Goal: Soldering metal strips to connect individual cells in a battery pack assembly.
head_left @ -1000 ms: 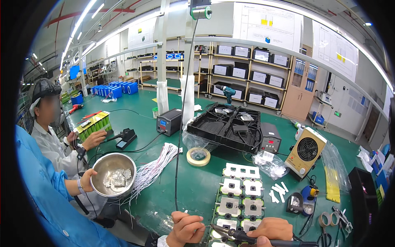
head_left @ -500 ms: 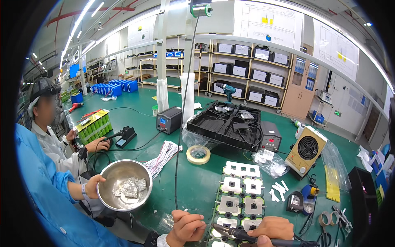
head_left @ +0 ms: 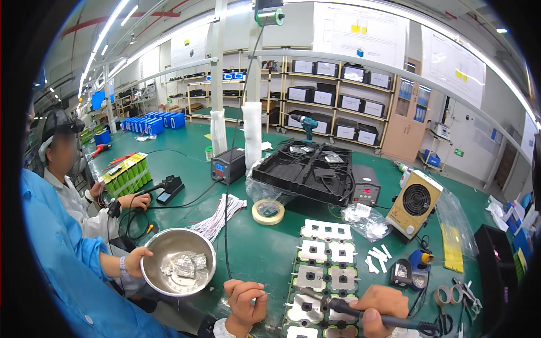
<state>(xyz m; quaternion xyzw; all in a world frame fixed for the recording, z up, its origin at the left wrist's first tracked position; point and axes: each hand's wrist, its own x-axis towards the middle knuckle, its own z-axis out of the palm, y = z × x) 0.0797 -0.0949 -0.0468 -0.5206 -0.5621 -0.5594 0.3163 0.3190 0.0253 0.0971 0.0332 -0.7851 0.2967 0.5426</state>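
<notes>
My right hand (head_left: 380,310) grips a soldering iron (head_left: 366,314) by its handle. The iron's tip points left over a battery module (head_left: 292,281), which carries rows of silvery square plates on black-centred cells. To the left of the module, my left hand (head_left: 245,307) is raised with its fingers curled around the lower end of a dark solder wire (head_left: 242,112). That wire hangs from a green spool (head_left: 269,18) overhead. Just beyond my left hand, a co-worker's hand (head_left: 134,262) in a blue sleeve holds a steel bowl (head_left: 155,284) containing silvery metal pieces.
A tape roll (head_left: 267,212), wire bundle (head_left: 222,218) and black tray (head_left: 282,169) lie beyond the module. At right are white strips (head_left: 376,259), a fan unit (head_left: 416,203), an iron stand (head_left: 420,270) and scissors (head_left: 443,318). Another person handles a green battery pack (head_left: 129,174).
The bowl has moved right, closer to my left hand. My right hand has lifted the iron slightly and shifted it up the module. My view has turned a little to the right.
</notes>
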